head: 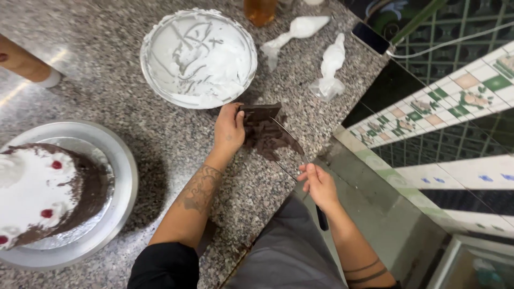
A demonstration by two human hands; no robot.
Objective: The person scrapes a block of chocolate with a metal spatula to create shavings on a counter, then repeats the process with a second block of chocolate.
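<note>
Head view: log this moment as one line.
left hand steadies chocolate block | right hand holds knife on it | shavings on granite counter | cake at left

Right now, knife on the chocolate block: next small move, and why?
Probably draw the knife across the chocolate block for another scrape. The left hand steadies the block on the granite counter, the right hand grips the knife with its blade laid over the dark shavings, and that pile looks small beside the cake.
</note>
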